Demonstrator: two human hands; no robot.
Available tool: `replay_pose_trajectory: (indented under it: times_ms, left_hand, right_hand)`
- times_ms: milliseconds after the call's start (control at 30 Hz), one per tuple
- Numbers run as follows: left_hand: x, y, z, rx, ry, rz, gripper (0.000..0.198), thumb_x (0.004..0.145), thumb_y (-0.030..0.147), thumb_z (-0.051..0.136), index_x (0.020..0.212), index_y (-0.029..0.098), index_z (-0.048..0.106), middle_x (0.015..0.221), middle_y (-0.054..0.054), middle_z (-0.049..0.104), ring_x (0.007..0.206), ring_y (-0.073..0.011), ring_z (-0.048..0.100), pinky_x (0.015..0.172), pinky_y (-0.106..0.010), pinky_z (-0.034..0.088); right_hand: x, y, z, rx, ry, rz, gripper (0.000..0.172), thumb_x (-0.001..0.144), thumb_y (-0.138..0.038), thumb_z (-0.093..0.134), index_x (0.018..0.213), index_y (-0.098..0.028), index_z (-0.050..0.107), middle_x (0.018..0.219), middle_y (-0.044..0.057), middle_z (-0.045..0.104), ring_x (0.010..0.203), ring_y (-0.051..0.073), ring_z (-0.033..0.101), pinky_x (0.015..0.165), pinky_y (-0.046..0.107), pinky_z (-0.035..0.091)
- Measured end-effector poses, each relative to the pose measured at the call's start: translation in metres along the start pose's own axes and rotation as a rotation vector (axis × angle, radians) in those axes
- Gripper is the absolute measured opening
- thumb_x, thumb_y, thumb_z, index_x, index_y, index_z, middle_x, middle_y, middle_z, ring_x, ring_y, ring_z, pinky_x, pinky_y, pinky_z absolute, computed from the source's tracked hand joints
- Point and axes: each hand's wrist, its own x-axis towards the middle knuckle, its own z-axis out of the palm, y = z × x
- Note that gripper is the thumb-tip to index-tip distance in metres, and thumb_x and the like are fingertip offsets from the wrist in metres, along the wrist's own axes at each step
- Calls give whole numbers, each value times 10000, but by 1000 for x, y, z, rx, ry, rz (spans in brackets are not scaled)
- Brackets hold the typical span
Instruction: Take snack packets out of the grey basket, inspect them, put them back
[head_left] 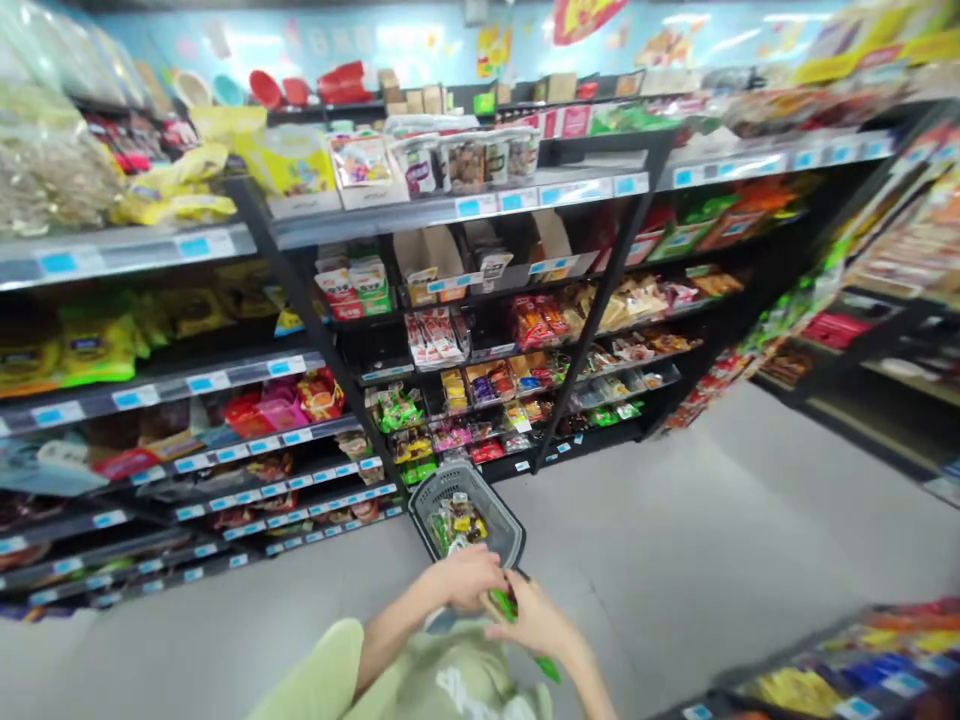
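Observation:
Close together in front of my body, both hands are at a green snack packet [504, 604]. My left hand [469, 577] has its fingers bent at the packet's upper end. My right hand [534, 615] is closed round its right side, and a green end shows below that hand. Just beyond them on the floor stands a grey shopping basket [501, 510]. Small wrapped snacks [459, 522] in yellow, green and brown lie inside it. My hands partly cover the basket's near end.
Black shelves [450, 360] packed with bagged snacks rise behind the basket. More shelving [862, 400] stands at the right, and a low display [847, 670] fills the lower right corner. Grey floor [637, 540] lies between them.

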Motion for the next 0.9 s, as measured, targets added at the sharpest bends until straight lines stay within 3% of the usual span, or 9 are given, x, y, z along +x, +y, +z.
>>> replay_pose_trajectory:
  times_ms: [100,233,333,433,500,567,667,800,900]
  left_hand:
    - [-1,8,-14,43,15,100,292,662,116,708,905,277,708,806,-44,700,965,-294,605,924,-400,402]
    - [-4,24,-19,-7,191,69,374,751,88,619,1062,276,705,1028,-83,730,1145,-299,576,1136,-440,302]
    - [-2,36,-9,-47,471,-89,589,766,48,545,1302,284,608,1385,-88,592,1390,-282,413,1235,-494,157]
    - [0,42,6,-279,837,-324,750,768,68,551,1483,257,423,1590,-108,348,1487,-279,269,1230,-518,198]
    - [0,43,14,-642,877,-408,756,809,166,589,1524,216,348,1518,-162,434,1403,-295,411,1144,-498,361]
    - [-3,45,19,-1072,733,-418,797,851,321,624,1556,199,274,1285,-172,618,1150,-281,622,933,-426,521]
    - [-9,54,23,-1500,645,-398,935,835,524,666,1584,236,185,966,-86,691,740,-181,666,601,-257,488]
    - [-15,67,26,-1530,752,-423,1043,692,491,837,1538,245,279,876,-31,687,567,-97,567,474,-184,351]
    - [-17,68,27,-1439,838,-505,748,635,435,883,1259,178,557,765,6,652,621,-117,596,532,-195,419]
  right_hand:
    - [-11,20,27,142,103,-8,594,700,-277,707,1269,-169,575,1130,117,727,1037,300,675,863,347,493]
    - [-18,14,32,277,255,-40,580,787,-307,628,1342,-198,502,1031,84,754,926,284,715,795,344,512]
    - [-18,15,31,376,387,-2,630,802,-380,656,1372,-178,483,996,91,757,863,279,721,780,351,530]
    - [-23,15,30,563,441,-43,585,801,-422,698,1304,-165,547,1059,107,743,917,272,710,833,352,542]
    - [-29,9,28,712,412,-88,535,794,-422,730,1244,-169,590,1067,104,738,941,274,704,856,361,546]
    - [-35,0,28,867,365,-106,515,785,-417,757,1219,-183,606,1078,98,734,938,272,705,859,373,551]
    - [-38,-12,31,1084,328,-58,555,764,-417,789,1239,-209,591,1093,86,727,876,261,714,812,386,569]
    - [-33,-14,37,1134,373,-22,532,777,-421,784,1227,-197,609,1121,87,715,930,256,695,831,372,549]
    - [-29,-12,39,1027,431,-49,448,811,-434,752,1164,-177,652,1073,75,724,941,237,674,837,330,521]
